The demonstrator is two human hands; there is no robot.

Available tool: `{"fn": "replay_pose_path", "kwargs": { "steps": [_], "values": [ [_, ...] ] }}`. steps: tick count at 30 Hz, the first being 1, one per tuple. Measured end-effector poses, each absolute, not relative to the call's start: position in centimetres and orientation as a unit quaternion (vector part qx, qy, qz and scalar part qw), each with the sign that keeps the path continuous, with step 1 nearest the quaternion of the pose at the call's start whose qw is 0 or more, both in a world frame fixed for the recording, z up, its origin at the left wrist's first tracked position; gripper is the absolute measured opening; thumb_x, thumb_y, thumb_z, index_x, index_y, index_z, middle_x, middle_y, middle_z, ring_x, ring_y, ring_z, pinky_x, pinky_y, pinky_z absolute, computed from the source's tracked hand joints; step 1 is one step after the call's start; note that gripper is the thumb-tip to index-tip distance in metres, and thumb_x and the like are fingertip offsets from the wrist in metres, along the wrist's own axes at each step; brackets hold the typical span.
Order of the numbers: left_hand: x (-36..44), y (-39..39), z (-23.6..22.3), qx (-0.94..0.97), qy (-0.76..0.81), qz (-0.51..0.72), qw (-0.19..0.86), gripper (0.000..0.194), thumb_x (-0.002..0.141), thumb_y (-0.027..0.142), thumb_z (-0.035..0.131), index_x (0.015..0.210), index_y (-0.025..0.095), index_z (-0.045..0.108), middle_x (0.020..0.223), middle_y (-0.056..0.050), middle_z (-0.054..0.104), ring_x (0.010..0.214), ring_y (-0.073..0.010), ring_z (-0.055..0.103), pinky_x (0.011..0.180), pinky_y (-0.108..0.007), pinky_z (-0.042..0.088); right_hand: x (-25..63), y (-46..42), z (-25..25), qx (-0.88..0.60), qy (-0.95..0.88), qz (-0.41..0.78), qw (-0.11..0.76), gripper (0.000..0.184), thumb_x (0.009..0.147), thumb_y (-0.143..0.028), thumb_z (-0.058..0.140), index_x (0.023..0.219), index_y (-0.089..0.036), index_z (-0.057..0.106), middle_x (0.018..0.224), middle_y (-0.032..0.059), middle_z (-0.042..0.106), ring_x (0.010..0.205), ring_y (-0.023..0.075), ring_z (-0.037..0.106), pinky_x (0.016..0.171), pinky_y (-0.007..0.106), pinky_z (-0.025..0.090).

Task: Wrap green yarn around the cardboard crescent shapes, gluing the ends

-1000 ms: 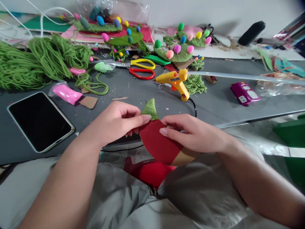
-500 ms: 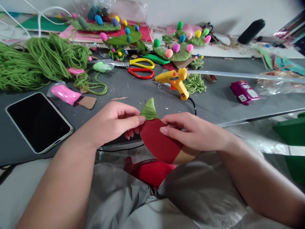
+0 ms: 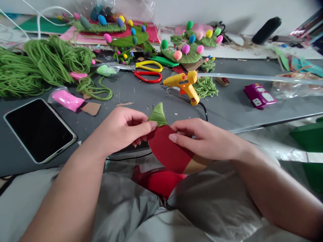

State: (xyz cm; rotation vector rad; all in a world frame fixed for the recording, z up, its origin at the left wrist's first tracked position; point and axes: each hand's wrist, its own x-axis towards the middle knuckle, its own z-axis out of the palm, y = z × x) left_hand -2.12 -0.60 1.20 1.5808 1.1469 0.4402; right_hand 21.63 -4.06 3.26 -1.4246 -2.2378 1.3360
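Between my hands is a cardboard cutout (image 3: 169,148) with a red face and a bare tan part at its lower right. Its pointed top is wrapped in green yarn (image 3: 158,116). My left hand (image 3: 126,129) pinches the cutout's left edge, the thumb lying where green meets red. At the right edge my right hand (image 3: 202,139) grips it, thumb on the red face and fingers behind, partly hidden. Beyond the cutout, a yellow glue gun (image 3: 183,84) lies on the grey table with its small light glowing and a long clear glue stick in its back.
Left of my hands lie a tablet-like device (image 3: 40,131), a pink clay packet (image 3: 67,99) and green yarn (image 3: 50,64). Scissors (image 3: 147,72) with yellow and red handles lie behind. Yarn-wrapped pieces with coloured balls (image 3: 186,55) sit farther back. A purple packet (image 3: 259,96) is at right.
My left thumb has shifted slightly right along the green-red border. The hold of both hands on the cutout stays the same, and the view has shifted a little.
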Motion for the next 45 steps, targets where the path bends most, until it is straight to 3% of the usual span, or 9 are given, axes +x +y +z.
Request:
{"fn": "replay_pose_path", "kwargs": {
  "steps": [6,16,25,31,37,45],
  "values": [
    [-1.5,-0.9,1.1,0.646,0.486,0.204,0.553,0.032,0.086,0.037,0.068,0.061,0.018,0.065,0.051,0.002,0.056,0.045,-0.01,0.052,0.04,-0.018,0.04,21.1,-4.1,2.9,-0.513,-0.709,0.468,0.124,0.027,0.096,-0.038,0.05,0.081,-0.018,0.061,0.067,-0.003,0.052,0.061,0.0103,0.042,0.052,0.025,0.031],
    [-0.8,-1.2,1.0,0.635,0.477,0.182,0.58,0.035,0.086,0.037,0.068,0.057,0.018,0.061,0.048,0.003,0.053,0.044,-0.0091,0.049,0.039,-0.018,0.037,20.4,-4.4,2.2,-0.554,-0.715,0.401,0.145,0.046,0.094,-0.046,0.051,0.058,-0.017,0.048,0.057,-0.002,0.04,0.055,0.0083,0.032,0.046,0.027,0.022],
    [-0.8,-1.2,1.1,0.621,0.478,0.182,0.594,0.031,0.084,0.034,0.07,0.058,0.018,0.063,0.05,0.003,0.055,0.045,-0.0087,0.049,0.038,-0.017,0.037,20.6,-4.3,2.5,-0.55,-0.708,0.42,0.138,0.037,0.094,-0.034,0.047,0.062,-0.016,0.054,0.06,-0.0014,0.042,0.057,0.0089,0.035,0.046,0.026,0.025],
    [-0.6,-1.2,1.0,0.628,0.481,0.178,0.586,0.033,0.085,0.036,0.069,0.058,0.018,0.063,0.048,0.003,0.054,0.044,-0.0084,0.049,0.038,-0.016,0.036,20.5,-4.2,2.7,-0.559,-0.713,0.403,0.127,0.043,0.093,-0.041,0.05,0.059,-0.016,0.05,0.057,-0.0023,0.04,0.055,0.0081,0.033,0.045,0.026,0.023],
    [-0.5,-1.2,1.2,0.619,0.483,0.182,0.593,0.03,0.081,0.034,0.071,0.057,0.018,0.064,0.047,0.004,0.054,0.043,-0.0079,0.048,0.037,-0.016,0.036,20.8,-3.9,3.0,-0.541,-0.715,0.423,0.128,0.04,0.095,-0.033,0.045,0.059,-0.016,0.047,0.057,-0.003,0.041,0.057,0.008,0.034,0.048,0.026,0.025],
    [-0.5,-1.2,1.1,0.624,0.484,0.179,0.586,0.033,0.083,0.034,0.069,0.055,0.018,0.062,0.046,0.004,0.052,0.044,-0.0077,0.047,0.038,-0.017,0.035,20.4,-4.2,2.4,-0.565,-0.71,0.401,0.125,0.046,0.093,-0.045,0.05,0.056,-0.017,0.045,0.053,-0.0038,0.038,0.053,0.0075,0.031,0.044,0.025,0.022]
  ]
}}
